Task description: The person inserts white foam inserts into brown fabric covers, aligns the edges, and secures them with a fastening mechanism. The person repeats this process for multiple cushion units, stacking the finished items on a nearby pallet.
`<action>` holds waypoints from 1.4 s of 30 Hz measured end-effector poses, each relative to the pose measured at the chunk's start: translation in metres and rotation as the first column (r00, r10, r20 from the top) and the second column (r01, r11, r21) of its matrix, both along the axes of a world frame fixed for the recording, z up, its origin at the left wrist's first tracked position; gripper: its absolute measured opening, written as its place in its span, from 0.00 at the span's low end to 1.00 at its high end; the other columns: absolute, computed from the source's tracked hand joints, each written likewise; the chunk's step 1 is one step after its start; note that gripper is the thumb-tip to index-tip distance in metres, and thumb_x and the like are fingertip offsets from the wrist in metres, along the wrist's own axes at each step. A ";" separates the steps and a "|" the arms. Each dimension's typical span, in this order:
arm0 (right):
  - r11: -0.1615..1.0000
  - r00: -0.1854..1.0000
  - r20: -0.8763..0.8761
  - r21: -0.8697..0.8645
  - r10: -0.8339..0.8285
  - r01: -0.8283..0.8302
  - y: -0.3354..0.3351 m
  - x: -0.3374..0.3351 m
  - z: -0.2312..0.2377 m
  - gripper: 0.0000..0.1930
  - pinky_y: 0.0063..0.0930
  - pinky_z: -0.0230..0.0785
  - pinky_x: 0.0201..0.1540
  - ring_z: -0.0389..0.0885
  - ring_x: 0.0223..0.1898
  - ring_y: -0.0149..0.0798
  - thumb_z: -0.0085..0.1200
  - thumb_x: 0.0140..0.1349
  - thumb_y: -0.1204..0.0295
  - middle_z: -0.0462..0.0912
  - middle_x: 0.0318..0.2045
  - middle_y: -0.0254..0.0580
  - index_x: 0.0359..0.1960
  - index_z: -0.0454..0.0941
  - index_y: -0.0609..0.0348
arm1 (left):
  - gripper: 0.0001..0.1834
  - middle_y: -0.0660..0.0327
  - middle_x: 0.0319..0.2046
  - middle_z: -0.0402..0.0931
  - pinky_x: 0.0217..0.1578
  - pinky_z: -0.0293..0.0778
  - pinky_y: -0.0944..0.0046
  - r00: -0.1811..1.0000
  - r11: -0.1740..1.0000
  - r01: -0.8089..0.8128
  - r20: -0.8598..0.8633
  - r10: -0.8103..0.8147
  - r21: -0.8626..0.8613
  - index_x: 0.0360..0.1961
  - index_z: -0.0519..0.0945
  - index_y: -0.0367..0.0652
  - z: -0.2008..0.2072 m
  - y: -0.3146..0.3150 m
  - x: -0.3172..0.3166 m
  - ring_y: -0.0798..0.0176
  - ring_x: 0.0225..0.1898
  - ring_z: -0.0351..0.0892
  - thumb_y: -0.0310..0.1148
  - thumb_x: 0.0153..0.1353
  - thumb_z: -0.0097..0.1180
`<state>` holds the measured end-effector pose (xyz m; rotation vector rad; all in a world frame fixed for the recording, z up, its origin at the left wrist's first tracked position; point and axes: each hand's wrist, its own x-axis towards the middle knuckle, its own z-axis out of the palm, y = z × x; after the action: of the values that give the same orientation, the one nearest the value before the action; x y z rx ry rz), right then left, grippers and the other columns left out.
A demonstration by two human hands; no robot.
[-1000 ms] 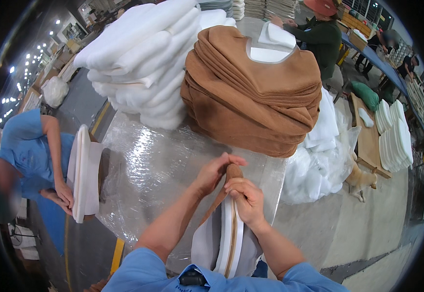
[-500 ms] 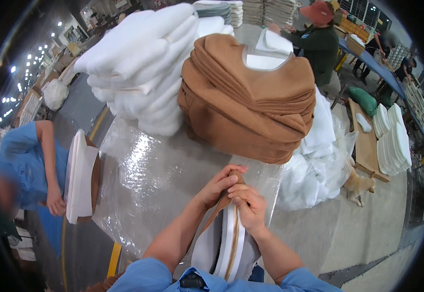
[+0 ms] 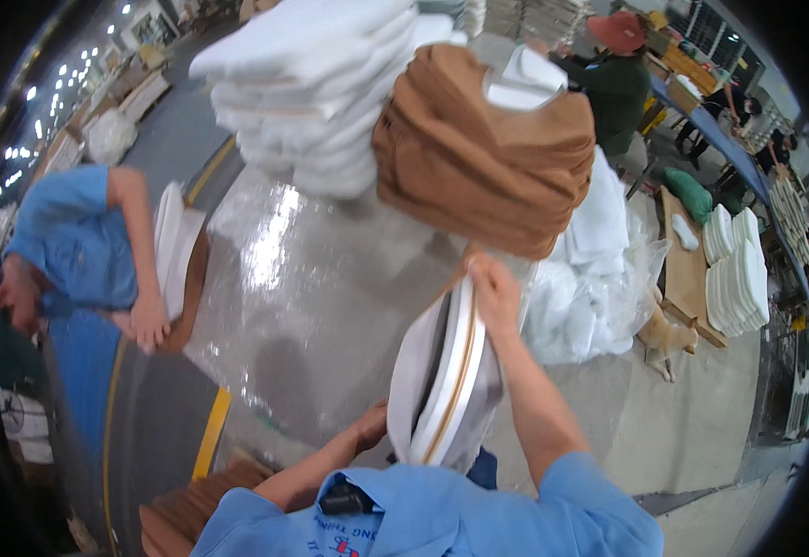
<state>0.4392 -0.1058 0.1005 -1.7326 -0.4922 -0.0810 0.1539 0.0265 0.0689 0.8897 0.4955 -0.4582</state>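
My right hand is closed on the top end of a cushion cover, pale grey on its flanks. Brown fabric shows at that end, and a brown strip runs between white bands down its middle. The cover stands on edge against my body. Low on its left side is my left hand, whose fingers are mostly hidden behind it. Beyond my right hand lies a thick pile of brown fabric covers, with white pieces on top.
Clear plastic sheeting covers the table. A tall stack of white pads stands at the back. A blue-shirted person at left handles a white-and-brown cushion. Bagged white stuffing and a dog are at right; brown pieces lie lower left.
My left hand has left the top end and moved down to the cover's left side. My right hand keeps its hold there, slightly higher. The view has shifted.
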 end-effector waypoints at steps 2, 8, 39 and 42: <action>0.997 0.998 0.019 -0.019 -0.068 0.068 0.014 -0.002 0.003 0.10 0.30 0.77 0.52 0.87 0.46 0.36 0.62 0.71 0.69 0.90 0.43 0.44 0.46 0.87 0.62 | 0.38 0.56 0.77 0.60 0.71 0.65 0.51 0.987 0.997 -0.044 -0.160 0.033 -0.062 0.81 0.58 0.48 0.015 -0.004 -0.066 0.53 0.71 0.70 0.58 0.80 0.44; 0.954 0.957 0.043 -0.079 -0.286 0.289 0.035 -0.009 -0.003 0.10 0.28 0.76 0.52 0.86 0.44 0.35 0.62 0.72 0.68 0.90 0.43 0.41 0.46 0.87 0.62 | 0.39 0.55 0.74 0.63 0.61 0.77 0.51 0.912 0.904 -0.410 -0.029 0.410 -0.125 0.83 0.51 0.50 0.042 0.000 -0.138 0.51 0.63 0.77 0.60 0.81 0.38; 0.988 0.410 -0.909 -0.123 -0.077 -0.088 -0.239 -0.029 -0.012 0.41 0.53 0.72 0.54 0.80 0.50 0.48 0.42 0.71 0.29 0.75 0.64 0.46 0.73 0.70 0.45 | 0.26 0.59 0.66 0.73 0.57 0.74 0.63 0.769 0.737 -0.619 0.019 0.639 0.272 0.69 0.73 0.42 0.014 -0.017 -0.115 0.66 0.57 0.76 0.43 0.77 0.57; 0.799 0.623 -0.770 -0.457 -0.136 -0.390 -0.223 -0.072 -0.056 0.43 0.39 0.68 0.65 0.77 0.58 0.41 0.43 0.75 0.34 0.78 0.63 0.47 0.72 0.68 0.62 | 0.29 0.54 0.59 0.78 0.57 0.71 0.63 0.816 0.752 -0.507 -0.046 0.576 0.420 0.69 0.73 0.37 0.004 -0.003 -0.092 0.66 0.58 0.74 0.49 0.78 0.53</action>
<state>0.3674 -0.3289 0.0446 -2.1070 0.0426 1.0296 0.0622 0.0235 0.0729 1.0373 1.0017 0.1178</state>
